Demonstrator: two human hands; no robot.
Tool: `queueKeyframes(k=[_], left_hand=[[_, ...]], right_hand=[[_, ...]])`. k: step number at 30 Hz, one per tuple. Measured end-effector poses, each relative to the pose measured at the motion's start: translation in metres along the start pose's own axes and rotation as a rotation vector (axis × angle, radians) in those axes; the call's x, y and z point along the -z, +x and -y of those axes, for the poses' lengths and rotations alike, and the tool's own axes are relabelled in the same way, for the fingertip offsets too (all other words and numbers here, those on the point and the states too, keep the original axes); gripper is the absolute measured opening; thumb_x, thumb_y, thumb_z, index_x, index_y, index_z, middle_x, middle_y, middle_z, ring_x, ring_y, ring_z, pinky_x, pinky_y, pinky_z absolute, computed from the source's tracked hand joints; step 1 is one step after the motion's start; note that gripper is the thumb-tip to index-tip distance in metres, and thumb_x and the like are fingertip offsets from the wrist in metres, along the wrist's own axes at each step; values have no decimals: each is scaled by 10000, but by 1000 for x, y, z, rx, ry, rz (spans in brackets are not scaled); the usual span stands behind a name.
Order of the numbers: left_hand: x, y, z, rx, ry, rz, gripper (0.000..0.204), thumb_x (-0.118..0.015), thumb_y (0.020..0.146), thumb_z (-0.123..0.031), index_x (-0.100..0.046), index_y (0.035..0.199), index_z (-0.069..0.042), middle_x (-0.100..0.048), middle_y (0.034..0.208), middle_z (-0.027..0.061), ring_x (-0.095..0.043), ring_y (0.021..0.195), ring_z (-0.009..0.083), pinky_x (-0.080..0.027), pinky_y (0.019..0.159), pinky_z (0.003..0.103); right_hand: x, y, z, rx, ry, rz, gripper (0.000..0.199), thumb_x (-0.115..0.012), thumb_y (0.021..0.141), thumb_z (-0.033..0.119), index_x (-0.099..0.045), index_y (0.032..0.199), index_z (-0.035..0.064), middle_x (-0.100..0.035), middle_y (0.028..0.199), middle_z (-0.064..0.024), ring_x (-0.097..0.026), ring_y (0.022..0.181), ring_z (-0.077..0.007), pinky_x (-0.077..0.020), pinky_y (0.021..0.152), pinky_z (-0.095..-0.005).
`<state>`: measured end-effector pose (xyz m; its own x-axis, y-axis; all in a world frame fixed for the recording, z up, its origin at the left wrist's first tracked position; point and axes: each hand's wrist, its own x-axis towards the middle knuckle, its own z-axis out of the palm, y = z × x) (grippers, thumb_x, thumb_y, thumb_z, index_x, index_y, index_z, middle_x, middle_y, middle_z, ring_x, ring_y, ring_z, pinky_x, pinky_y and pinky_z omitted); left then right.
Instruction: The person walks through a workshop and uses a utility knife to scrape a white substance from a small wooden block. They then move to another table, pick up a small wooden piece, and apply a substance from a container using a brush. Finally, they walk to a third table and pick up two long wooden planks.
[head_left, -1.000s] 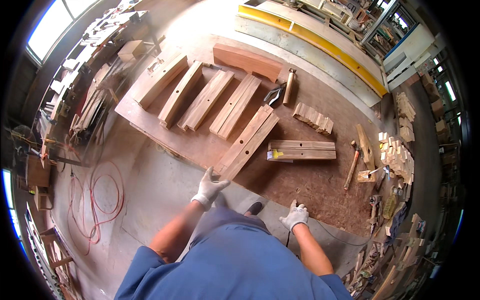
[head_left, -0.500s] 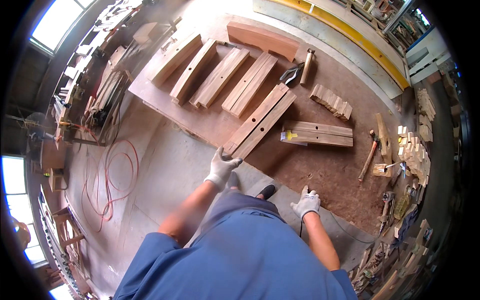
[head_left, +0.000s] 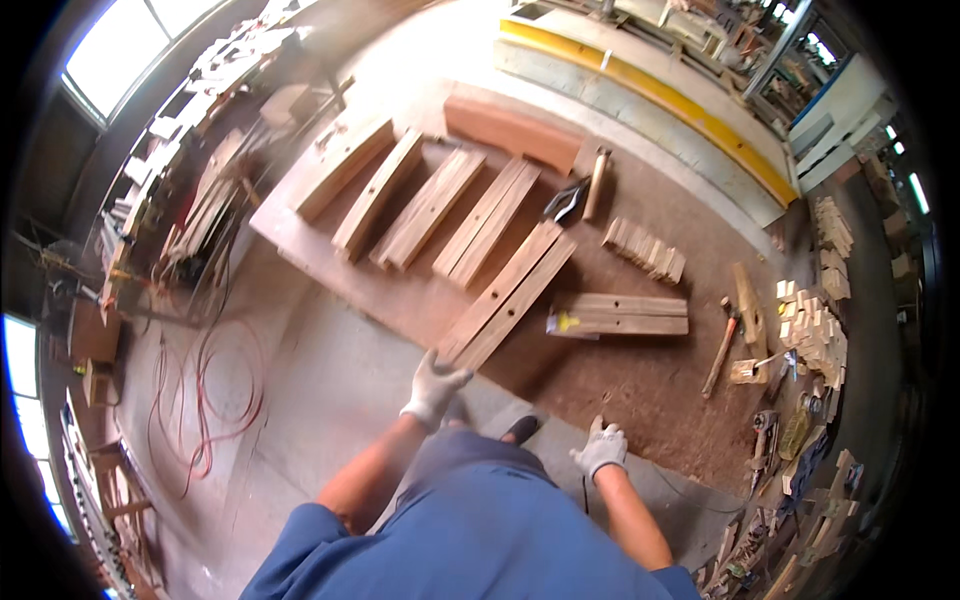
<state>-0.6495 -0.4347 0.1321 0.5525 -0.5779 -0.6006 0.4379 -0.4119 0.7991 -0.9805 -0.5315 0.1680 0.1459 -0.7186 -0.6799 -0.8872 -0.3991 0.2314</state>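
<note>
My left hand, in a pale work glove, grips the near end of a long wooden beam. A dark groove runs along this beam, and two dark round holes show in its top. Its near end lies at the table's front edge. My right hand, gloved too, rests at the table edge with its fingers apart and nothing in them. Beyond it a shorter grooved beam lies crosswise, with yellow and white material at its left end. More beams lie slanted side by side to the left.
A hammer and dark-handled pliers lie at the back beside a reddish plank. Small wood blocks sit in a row. Another hammer lies at right, near stacked offcuts. A red hose coils on the left floor.
The view has tilted, so the table and beams sit lower in the picture. My left hand stays at the beam's near end and my right hand at the table edge.
</note>
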Motion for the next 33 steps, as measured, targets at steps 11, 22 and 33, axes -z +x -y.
queueKeyframes(k=[11, 22, 33], left_hand=[[1, 3, 3, 1, -48, 4, 1012, -880, 756, -125, -274, 1537, 93, -604, 1283, 238, -661, 1062, 288, -558, 894, 349], [1, -2, -8, 18, -51, 41, 932, -839, 811, -40, -270, 1540, 78, -621, 1160, 166, -677, 945, 214, -590, 780, 317], [0, -4, -11, 39, -63, 61, 1003, -870, 801, -120, -239, 1552, 87, -580, 1316, 282, -661, 1074, 291, -574, 870, 361]], right_hand=[[9, -6, 2, -15, 99, 11, 1023, -761, 783, 566, -337, 1561, 55, -509, 1366, -259, -531, 1249, -373, -452, 1044, -460], [10, -7, 3, -10, 103, -20, 1024, -802, 761, 522, -354, 1541, 34, -524, 1326, -254, -552, 1212, -365, -479, 1011, -453], [14, -7, 4, -21, 103, 0, 1039, -797, 761, 530, -337, 1552, 38, -520, 1348, -250, -548, 1229, -368, -481, 1018, -459]])
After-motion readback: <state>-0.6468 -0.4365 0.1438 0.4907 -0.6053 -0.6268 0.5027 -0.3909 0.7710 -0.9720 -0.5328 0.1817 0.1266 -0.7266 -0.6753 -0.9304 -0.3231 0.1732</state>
